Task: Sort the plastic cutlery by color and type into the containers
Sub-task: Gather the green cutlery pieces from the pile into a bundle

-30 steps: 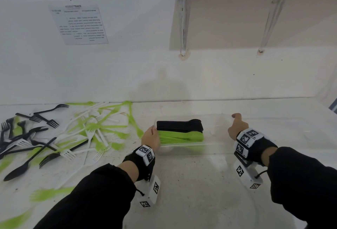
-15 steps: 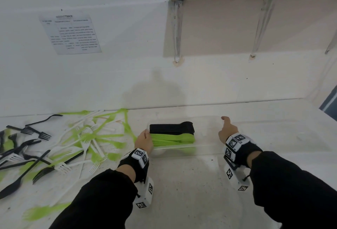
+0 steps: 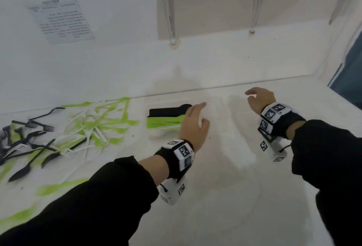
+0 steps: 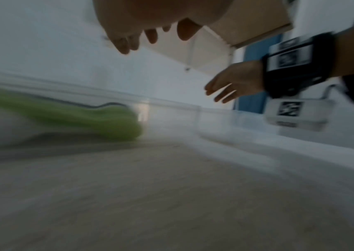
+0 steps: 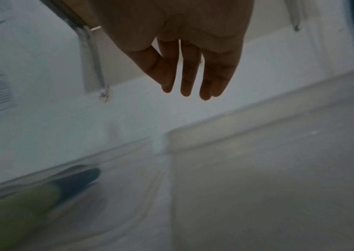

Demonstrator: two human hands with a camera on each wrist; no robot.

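A clear plastic container [image 3: 213, 104] stands on the white table and holds a stack of black cutlery [image 3: 166, 111] beside a stack of green cutlery [image 3: 163, 123]. My left hand [image 3: 193, 120] hovers over the right end of those stacks, fingers relaxed and empty. My right hand [image 3: 258, 98] floats open farther right, above a second clear container [image 5: 257, 152]. In the left wrist view the green stack [image 4: 98, 118] is blurred behind the container wall. A loose pile of green, white and black forks and spoons [image 3: 78, 128] lies at the left.
The back wall [image 3: 176, 65] runs close behind the containers, with a shelf on metal brackets [image 3: 168, 10] overhead and a printed sheet [image 3: 60, 20] taped up at the left. Single green pieces [image 3: 60, 187] lie near the table's front left.
Both hands have let go of the container's ends and lifted. The left hand swung right over the stacks; the right hand moved right and opened. The head view shifted.
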